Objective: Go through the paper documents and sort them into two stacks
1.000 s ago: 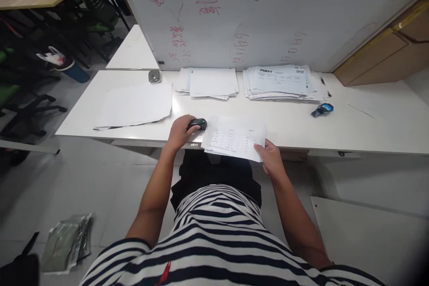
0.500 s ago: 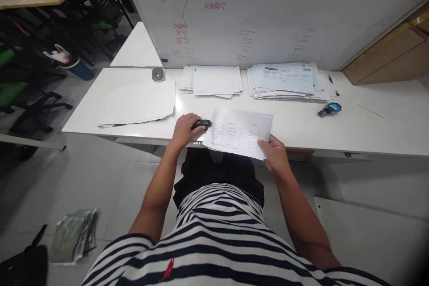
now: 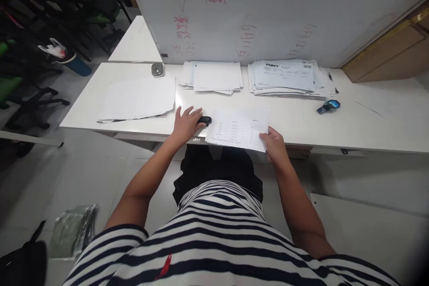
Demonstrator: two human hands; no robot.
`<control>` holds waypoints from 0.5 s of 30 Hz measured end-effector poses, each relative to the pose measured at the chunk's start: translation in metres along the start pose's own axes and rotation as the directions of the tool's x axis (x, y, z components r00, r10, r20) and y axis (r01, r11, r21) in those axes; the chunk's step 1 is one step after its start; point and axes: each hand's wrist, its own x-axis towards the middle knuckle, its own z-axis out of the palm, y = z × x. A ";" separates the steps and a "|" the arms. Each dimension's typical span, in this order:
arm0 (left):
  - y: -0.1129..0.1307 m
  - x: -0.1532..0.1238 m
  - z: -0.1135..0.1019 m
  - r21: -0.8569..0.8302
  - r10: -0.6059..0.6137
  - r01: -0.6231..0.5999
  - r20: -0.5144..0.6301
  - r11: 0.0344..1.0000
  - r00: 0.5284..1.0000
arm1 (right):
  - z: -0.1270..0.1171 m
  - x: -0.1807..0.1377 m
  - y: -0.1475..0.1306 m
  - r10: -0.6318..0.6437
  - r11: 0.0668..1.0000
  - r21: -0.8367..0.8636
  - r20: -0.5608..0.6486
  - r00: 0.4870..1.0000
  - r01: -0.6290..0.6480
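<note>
Paper [image 3: 234, 127]: just right of the stapler [image 3: 205, 120] (stapler by its look), print upward, lower end jutting past the worktop's near edge. Layer count too fine to tell.
Right hand [image 3: 275, 146]: at the paper's far side from the stapler; thumb on top, fingers folded beneath, pinching the edge near its lower corner.
Left hand [image 3: 187, 126]: over the stapler's left end, fingers spread wide, thumb along its near side. How firmly it bears down, cannot tell.
Paper's handling: light, limp, probably quick to crease or slide on the glossy worktop [image 3: 301, 129]. Best hold is a flat pinch at a margin, with support below the overhang.
Stapler's handling: likely stiff, compact and heavier than the paper; grip across its sides, or steady it from above.
Near edge: runs just on the stapler's body side; anything nudged that way could drop off.
Beyond stapler: a strip of bare worktop, then middle pile [image 3: 217, 76] and, farther right, right pile [image 3: 284, 76].
Left of stapler: left pile [image 3: 140, 98], near the spread fingers.
Right of stapler: past the paper, a stretch of worktop for sideways moves, up to the gadget [image 3: 329, 106].
</note>
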 end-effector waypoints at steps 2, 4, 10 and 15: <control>-0.004 0.000 0.001 -0.068 0.011 -0.012 -0.011 0.998 1.000 | -0.008 -0.001 -0.008 -0.013 1.000 -0.011 -0.053 0.999 0.012; -0.006 0.000 0.004 -0.139 0.012 -0.016 -0.033 0.990 0.999 | -0.019 0.001 -0.017 -0.047 0.999 -0.008 -0.128 0.991 0.046; -0.004 -0.002 0.014 -0.152 -0.061 0.033 -0.185 0.988 0.981 | -0.021 0.048 -0.051 -0.306 0.947 0.026 -0.243 0.921 0.321; -0.002 -0.001 0.016 -0.130 -0.084 0.058 -0.205 0.990 0.975 | 0.047 0.142 -0.080 -0.285 0.927 -0.277 -0.077 0.956 0.254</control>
